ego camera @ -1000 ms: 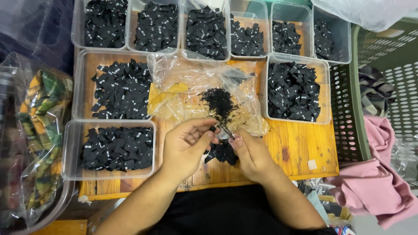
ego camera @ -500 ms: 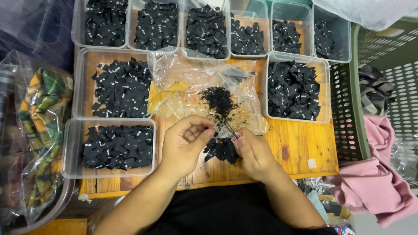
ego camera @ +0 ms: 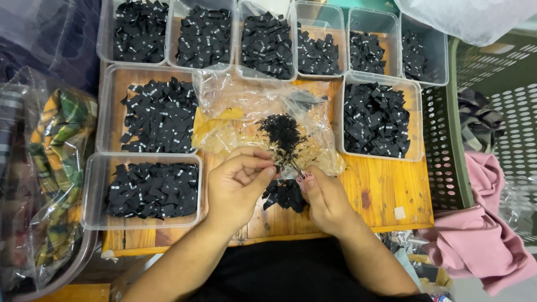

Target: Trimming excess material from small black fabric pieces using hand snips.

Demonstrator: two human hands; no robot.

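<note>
My left hand (ego camera: 240, 182) is curled, its thumb and fingers pinched on something small and dark at about the middle of the wooden table (ego camera: 386, 193). My right hand (ego camera: 324, 198) is closed beside it, pinching a thin dark item at its fingertips. Between and under both hands lies a small pile of black fabric labels (ego camera: 284, 194). Just beyond the fingertips a heap of black thread scraps (ego camera: 282, 133) rests on a crumpled clear plastic bag (ego camera: 251, 112). What exactly each hand pinches is too small to tell.
Clear plastic tubs of black labels ring the work spot: two at left (ego camera: 151, 114) (ego camera: 148, 190), one at right (ego camera: 377, 117), several along the back (ego camera: 265, 36). A green perforated basket (ego camera: 492, 112) and pink cloth (ego camera: 481, 246) sit at right, bagged plaid fabric (ego camera: 53, 168) at left.
Both hands stay pinched together over the small label pile; the fingers shift only slightly. Nothing else has moved.
</note>
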